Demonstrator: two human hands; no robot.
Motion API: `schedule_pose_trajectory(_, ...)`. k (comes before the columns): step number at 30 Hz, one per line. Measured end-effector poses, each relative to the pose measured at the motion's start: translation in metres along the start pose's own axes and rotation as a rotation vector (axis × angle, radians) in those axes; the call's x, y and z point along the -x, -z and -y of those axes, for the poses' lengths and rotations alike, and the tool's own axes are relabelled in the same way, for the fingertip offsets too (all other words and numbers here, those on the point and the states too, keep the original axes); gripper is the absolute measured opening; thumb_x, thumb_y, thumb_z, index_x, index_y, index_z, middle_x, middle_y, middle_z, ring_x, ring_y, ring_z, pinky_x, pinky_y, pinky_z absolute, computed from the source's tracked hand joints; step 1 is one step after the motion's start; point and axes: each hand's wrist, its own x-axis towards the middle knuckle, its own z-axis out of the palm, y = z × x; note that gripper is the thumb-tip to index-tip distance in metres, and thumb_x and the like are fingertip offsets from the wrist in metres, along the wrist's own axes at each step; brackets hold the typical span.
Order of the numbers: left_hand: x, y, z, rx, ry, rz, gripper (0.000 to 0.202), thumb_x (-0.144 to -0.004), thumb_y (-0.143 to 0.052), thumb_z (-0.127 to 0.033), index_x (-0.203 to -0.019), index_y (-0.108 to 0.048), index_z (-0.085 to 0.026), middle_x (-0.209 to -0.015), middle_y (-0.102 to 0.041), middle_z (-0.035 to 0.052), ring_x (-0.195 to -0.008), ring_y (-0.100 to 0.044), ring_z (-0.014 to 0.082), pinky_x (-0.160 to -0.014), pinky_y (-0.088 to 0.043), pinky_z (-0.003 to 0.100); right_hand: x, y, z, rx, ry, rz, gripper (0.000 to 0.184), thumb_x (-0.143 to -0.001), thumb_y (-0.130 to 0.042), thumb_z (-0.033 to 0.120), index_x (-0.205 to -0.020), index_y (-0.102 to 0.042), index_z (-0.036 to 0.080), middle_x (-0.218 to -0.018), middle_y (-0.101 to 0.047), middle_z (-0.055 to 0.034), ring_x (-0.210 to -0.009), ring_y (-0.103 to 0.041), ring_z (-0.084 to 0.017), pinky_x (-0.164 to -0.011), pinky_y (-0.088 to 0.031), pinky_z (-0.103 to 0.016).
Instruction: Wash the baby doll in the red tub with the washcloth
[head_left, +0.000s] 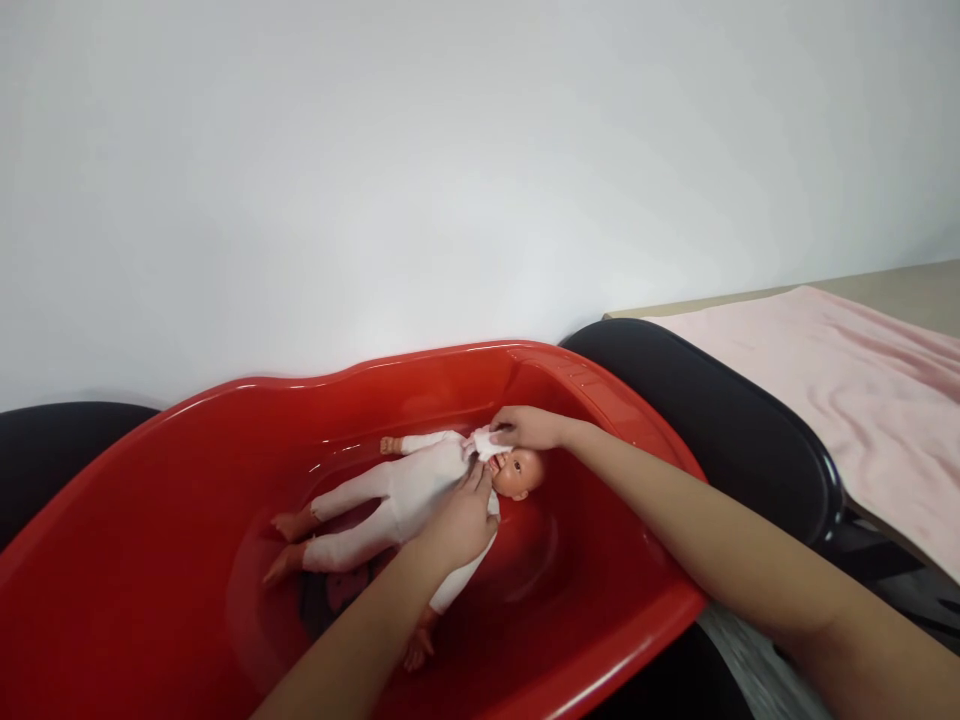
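Note:
A baby doll (pixel 397 495) with a white cloth body lies on its back inside a red plastic tub (pixel 187 470), head toward the right. My left hand (pixel 461 515) rests on the doll's chest near the neck, fingers curled against the white fabric. My right hand (pixel 525 428) reaches in over the tub's rim and pinches a small fold of the white fabric (pixel 486 440) at the doll's shoulder, just above its head (pixel 519 473). The doll's bare feet point left, and one arm hangs toward me.
The tub sits on a black surface (pixel 720 420) against a plain white wall. To the right, a pink towel (pixel 847 390) is spread over a beige tabletop (pixel 900 290).

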Motion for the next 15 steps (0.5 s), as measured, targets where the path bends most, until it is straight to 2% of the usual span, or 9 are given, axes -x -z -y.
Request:
schedule_pose_trajectory(2, -0.001, 0.001, 0.001, 0.020, -0.001, 0.004, 0.079, -0.087, -0.049, -0.023, -0.162, -0.033, -0.003, -0.174, -0.023, 0.0185, -0.162, -0.021, 0.0316, -0.132, -0.023, 0.040, -0.002, -0.002, 0.000, 0.147, -0.027, 0.018, 0.055, -0.092, -0.064, 0.052, -0.132, -0.068, 0.015, -0.132, -0.065, -0.0199, -0.125, -0.056, -0.036, -0.110, -0.044, -0.045)
schedule_pose_trajectory(4, -0.003, 0.000, 0.003, 0.035, -0.023, -0.019, 0.080, -0.085, -0.050, -0.023, -0.161, -0.035, -0.003, -0.174, -0.023, 0.0185, -0.161, -0.022, 0.0341, -0.132, -0.024, 0.041, -0.003, -0.006, 0.000, 0.241, -0.059, 0.054, 0.062, -0.092, -0.061, 0.061, -0.138, -0.066, 0.018, -0.140, -0.059, -0.0209, -0.133, -0.051, -0.041, -0.114, -0.040, -0.054)
schedule_pose_trajectory(6, -0.003, -0.002, 0.005, 0.052, -0.038, -0.047, 0.084, -0.083, -0.051, -0.022, -0.162, -0.034, -0.004, -0.174, -0.023, 0.0170, -0.161, -0.023, 0.0354, -0.132, -0.026, 0.044, -0.004, -0.009, 0.001, 0.248, -0.070, 0.092, 0.066, -0.093, -0.056, 0.067, -0.139, -0.065, 0.021, -0.146, -0.058, -0.0198, -0.136, -0.049, -0.042, -0.115, -0.039, -0.056)
schedule_pose_trajectory(8, -0.003, -0.003, 0.004, 0.082, -0.026, -0.061, 0.086, -0.080, -0.053, -0.021, -0.163, -0.035, -0.010, -0.174, -0.026, 0.0128, -0.160, -0.025, 0.0350, -0.131, -0.027, 0.045, -0.004, -0.009, 0.002, 0.188, -0.071, 0.124, 0.065, -0.094, -0.056, 0.066, -0.139, -0.065, 0.020, -0.144, -0.062, -0.0187, -0.133, -0.054, -0.040, -0.113, -0.042, -0.050)
schedule_pose_trajectory(11, 0.000, 0.000, 0.001, 0.098, -0.007, -0.061, 0.085, -0.079, -0.053, -0.020, -0.163, -0.037, -0.015, -0.173, -0.029, 0.0090, -0.160, -0.025, 0.0327, -0.130, -0.028, 0.043, -0.005, -0.006, 0.001, 0.077, -0.076, 0.165, 0.059, -0.095, -0.058, 0.061, -0.133, -0.067, 0.016, -0.131, -0.071, -0.0170, -0.115, -0.067, -0.033, -0.100, -0.051, -0.039)
schedule_pose_trajectory(13, 0.002, 0.003, -0.002, 0.095, -0.007, -0.057, 0.085, -0.080, -0.051, -0.020, -0.164, -0.035, -0.014, -0.174, -0.028, 0.0101, -0.160, -0.026, 0.0320, -0.129, -0.028, 0.044, -0.005, -0.002, 0.000, 0.073, -0.110, 0.183, 0.058, -0.097, -0.053, 0.062, -0.127, -0.070, 0.015, -0.126, -0.074, -0.0166, -0.107, -0.070, -0.031, -0.093, -0.052, -0.036)
schedule_pose_trajectory(15, 0.004, 0.005, -0.003, 0.101, -0.018, -0.050, 0.085, -0.081, -0.050, -0.021, -0.164, -0.033, -0.013, -0.174, -0.027, 0.0117, -0.160, -0.027, 0.0311, -0.129, -0.028, 0.043, -0.006, 0.001, -0.002, 0.126, -0.209, 0.189, 0.063, -0.101, -0.042, 0.065, -0.118, -0.073, 0.013, -0.121, -0.076, -0.0175, -0.104, -0.072, -0.031, -0.090, -0.052, -0.035)
